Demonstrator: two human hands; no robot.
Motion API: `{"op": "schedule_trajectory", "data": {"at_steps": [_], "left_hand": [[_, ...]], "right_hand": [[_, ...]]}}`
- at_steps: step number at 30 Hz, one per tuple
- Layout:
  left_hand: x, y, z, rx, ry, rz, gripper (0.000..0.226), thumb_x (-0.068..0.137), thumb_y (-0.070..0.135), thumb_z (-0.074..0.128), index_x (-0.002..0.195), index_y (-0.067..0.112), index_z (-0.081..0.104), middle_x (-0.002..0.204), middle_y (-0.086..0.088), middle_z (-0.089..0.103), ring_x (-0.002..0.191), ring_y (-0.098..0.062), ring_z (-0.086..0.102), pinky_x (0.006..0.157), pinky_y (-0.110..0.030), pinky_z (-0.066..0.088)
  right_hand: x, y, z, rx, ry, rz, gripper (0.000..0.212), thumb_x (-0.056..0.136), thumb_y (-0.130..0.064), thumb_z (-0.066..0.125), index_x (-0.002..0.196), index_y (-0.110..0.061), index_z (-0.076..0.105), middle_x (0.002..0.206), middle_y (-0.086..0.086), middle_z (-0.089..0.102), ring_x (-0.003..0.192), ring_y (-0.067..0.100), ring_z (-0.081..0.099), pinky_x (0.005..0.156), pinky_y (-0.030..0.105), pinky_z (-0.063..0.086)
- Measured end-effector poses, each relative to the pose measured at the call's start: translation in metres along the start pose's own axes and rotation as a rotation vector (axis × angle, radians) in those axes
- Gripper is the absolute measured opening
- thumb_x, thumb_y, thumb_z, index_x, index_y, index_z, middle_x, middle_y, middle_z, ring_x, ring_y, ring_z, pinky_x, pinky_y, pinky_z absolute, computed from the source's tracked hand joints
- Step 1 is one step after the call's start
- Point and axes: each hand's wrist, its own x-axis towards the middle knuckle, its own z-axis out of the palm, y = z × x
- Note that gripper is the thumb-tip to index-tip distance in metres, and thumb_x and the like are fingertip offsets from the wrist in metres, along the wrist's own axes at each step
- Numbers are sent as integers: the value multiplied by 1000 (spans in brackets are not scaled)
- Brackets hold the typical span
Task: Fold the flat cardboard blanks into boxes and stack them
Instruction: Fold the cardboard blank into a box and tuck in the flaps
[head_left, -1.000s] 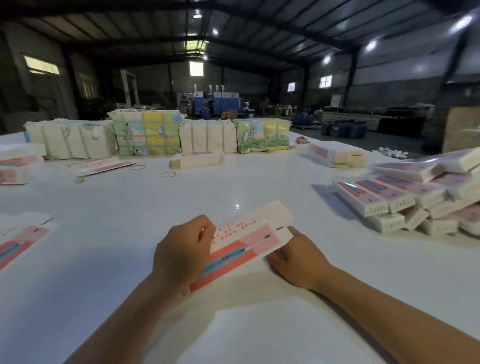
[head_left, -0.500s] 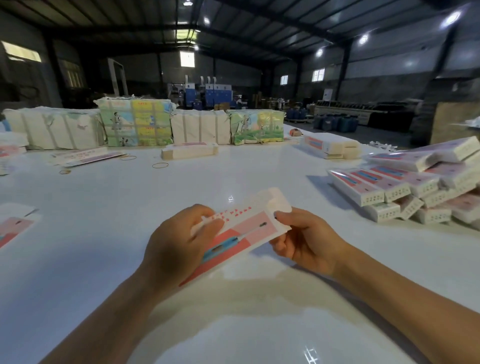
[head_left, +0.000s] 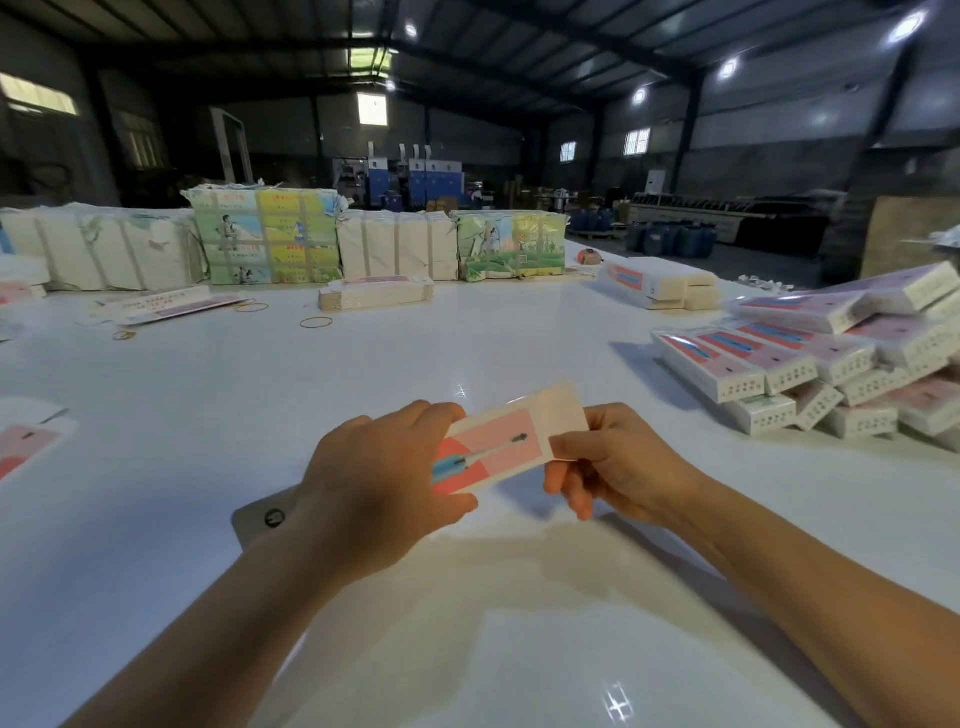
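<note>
We hold one cardboard blank above the white bench, well to the left of the stack of finished boxes. Our left hand grips its near end, thumb underneath; our right hand pinches the far flap. To open it well, we should squeeze along the creases evenly. Compared with a second ago, the blank is lifted off the bench and turned picture-side up.

White table: stacked boxes, bundles, probably rubber bands
</note>
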Motion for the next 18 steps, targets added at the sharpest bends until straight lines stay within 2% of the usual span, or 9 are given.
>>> {"op": "schedule_trajectory", "data": {"at_steps": [3, 6, 10, 13, 16, 18], "left_hand": [[1, -4, 3, -84, -162, -108, 64, 70, 69, 60, 124, 45, 35, 114, 22, 54, 89, -7, 56, 62, -17, 33], [0, -7, 3, -117, -175, -187, 63, 68, 73, 59, 120, 44, 37, 108, 22, 54, 85, -5, 51, 65, -20, 38], [4, -11, -1, -153, -132, -329, 52, 70, 73, 59, 108, 41, 42, 89, 22, 45, 73, -6, 47, 55, -18, 34], [5, -10, 1, -128, -146, -364, 50, 69, 75, 57, 102, 40, 41, 83, 20, 44, 66, -5, 45, 51, -15, 28], [5, -6, 3, -130, -156, -373, 53, 68, 78, 53, 103, 40, 41, 80, 20, 42, 62, -4, 43, 50, -14, 25], [6, -3, 4, -121, -161, -363, 57, 68, 80, 51, 107, 39, 42, 85, 20, 43, 67, -6, 44, 50, -13, 24]], "right_hand": [[-2, -1, 1, 51, 19, 33, 20, 88, 8, 44, 73, 7, 58, 52, 16, 62, 27, 18, 43, 34, 22, 37], [-2, -2, 5, 153, 50, 28, 27, 89, 5, 47, 66, 2, 60, 50, 14, 59, 29, 17, 42, 33, 21, 36], [-1, -2, 13, 343, 241, -133, 15, 94, -8, 52, 84, -2, 60, 62, 16, 63, 43, 20, 55, 42, 27, 48], [-6, 3, 21, 140, 394, -309, 12, 89, -4, 58, 82, -4, 67, 66, 10, 66, 52, 18, 58, 49, 25, 50], [-9, 5, 33, -47, 433, -412, 25, 88, -1, 61, 83, -23, 73, 73, -5, 69, 55, 10, 59, 54, 18, 49], [-11, 5, 37, -87, 436, -448, 32, 88, 0, 60, 85, -30, 71, 87, -6, 69, 59, 6, 60, 56, 14, 48]]}}
